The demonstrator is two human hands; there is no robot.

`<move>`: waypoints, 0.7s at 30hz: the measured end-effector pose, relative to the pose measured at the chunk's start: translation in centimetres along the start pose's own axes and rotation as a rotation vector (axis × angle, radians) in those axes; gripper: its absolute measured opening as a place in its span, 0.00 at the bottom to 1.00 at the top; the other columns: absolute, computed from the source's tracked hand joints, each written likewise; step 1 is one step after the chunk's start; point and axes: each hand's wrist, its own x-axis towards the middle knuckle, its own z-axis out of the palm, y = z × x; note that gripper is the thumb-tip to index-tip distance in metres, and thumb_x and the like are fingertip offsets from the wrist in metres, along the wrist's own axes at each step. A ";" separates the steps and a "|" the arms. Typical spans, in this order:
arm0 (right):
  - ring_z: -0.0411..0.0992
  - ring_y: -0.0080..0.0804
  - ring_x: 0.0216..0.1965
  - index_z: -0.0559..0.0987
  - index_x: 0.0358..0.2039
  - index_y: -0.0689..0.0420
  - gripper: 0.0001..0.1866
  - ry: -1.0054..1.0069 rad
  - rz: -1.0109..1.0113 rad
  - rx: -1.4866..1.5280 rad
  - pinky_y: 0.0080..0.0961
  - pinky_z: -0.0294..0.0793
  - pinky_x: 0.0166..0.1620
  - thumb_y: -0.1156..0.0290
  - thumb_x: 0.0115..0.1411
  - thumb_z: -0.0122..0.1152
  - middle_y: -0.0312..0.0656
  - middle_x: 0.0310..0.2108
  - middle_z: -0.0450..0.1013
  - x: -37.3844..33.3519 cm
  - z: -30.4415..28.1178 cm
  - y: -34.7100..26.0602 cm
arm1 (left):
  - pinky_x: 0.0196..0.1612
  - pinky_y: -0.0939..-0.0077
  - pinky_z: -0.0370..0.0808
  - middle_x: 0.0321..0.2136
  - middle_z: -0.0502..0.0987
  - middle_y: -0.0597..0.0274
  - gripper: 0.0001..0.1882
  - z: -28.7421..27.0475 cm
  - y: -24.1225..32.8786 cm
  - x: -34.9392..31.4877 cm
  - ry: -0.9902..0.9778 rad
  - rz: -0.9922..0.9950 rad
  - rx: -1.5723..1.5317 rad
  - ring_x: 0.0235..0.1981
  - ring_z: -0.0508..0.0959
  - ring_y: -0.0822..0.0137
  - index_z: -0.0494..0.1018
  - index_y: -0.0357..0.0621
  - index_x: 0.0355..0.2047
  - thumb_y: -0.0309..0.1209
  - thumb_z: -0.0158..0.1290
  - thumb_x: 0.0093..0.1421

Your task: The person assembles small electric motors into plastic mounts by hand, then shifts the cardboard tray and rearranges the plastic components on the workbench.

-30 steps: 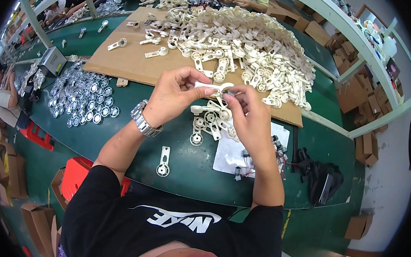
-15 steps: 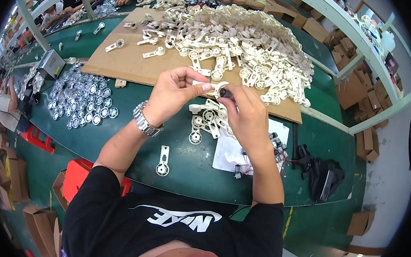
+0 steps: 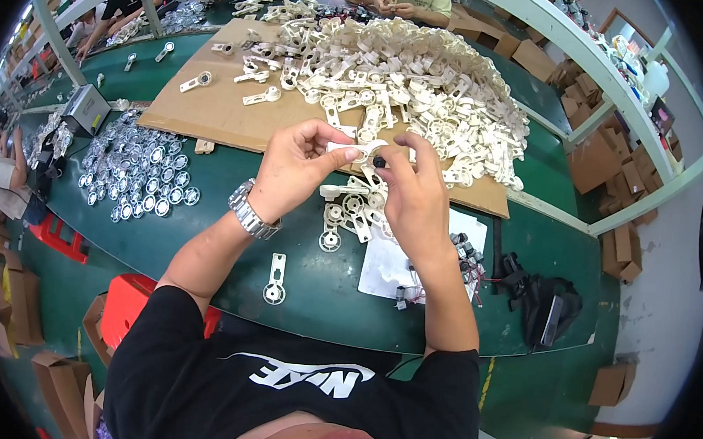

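My left hand (image 3: 297, 168) pinches a cream plastic arm-shaped part (image 3: 365, 148) by its narrow end, thumb on top. At the part's round end, my right hand (image 3: 417, 203) grips a small black cylindrical piece (image 3: 380, 162) with thumb and fingers; whether it sits inside the ring I cannot tell. Just below my hands lies a small group of similar cream parts (image 3: 354, 203). One more cream part (image 3: 275, 281) lies alone on the green table (image 3: 330, 299), nearer to me.
A large heap of cream parts (image 3: 424, 79) covers a cardboard sheet (image 3: 189, 113). Shiny round discs (image 3: 152, 183) are piled at left. Small wired motors (image 3: 465, 263) lie by a white sheet (image 3: 381, 261), with a black bag-like object (image 3: 544, 300) farther right. Other people work across the table.
My right fingers have shifted on the black piece, which now shows less of its length, and one finger has lifted. My left hand keeps its pinch. The whole view has shifted slightly.
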 end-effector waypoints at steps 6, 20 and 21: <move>0.72 0.39 0.49 0.83 0.41 0.55 0.16 0.027 0.020 0.332 0.29 0.76 0.43 0.85 0.52 0.68 0.43 0.49 0.69 0.3 0.5 3.2 | 0.36 0.84 0.73 0.36 0.83 0.67 0.08 -1.1 1.1 0.2 -0.088 -0.076 -0.149 0.34 0.78 0.81 0.80 0.40 0.41 0.26 0.65 0.62; 0.77 0.24 0.38 0.71 0.60 0.59 0.21 -0.250 0.558 0.987 0.23 0.81 0.36 0.76 0.68 0.63 0.39 0.44 0.73 -0.3 -2.5 3.4 | 0.42 0.82 0.78 0.38 0.83 0.63 0.09 1.8 0.9 0.0 -0.103 -0.005 -0.022 0.37 0.80 0.78 0.79 0.36 0.42 0.21 0.64 0.62; 0.78 0.23 0.36 0.72 0.61 0.60 0.22 -0.380 0.562 1.003 0.22 0.81 0.36 0.75 0.68 0.62 0.39 0.41 0.75 -0.5 -2.8 4.1 | 0.39 0.84 0.76 0.35 0.83 0.65 0.09 2.1 0.9 0.1 -0.124 0.012 -0.067 0.35 0.79 0.80 0.79 0.36 0.41 0.23 0.65 0.62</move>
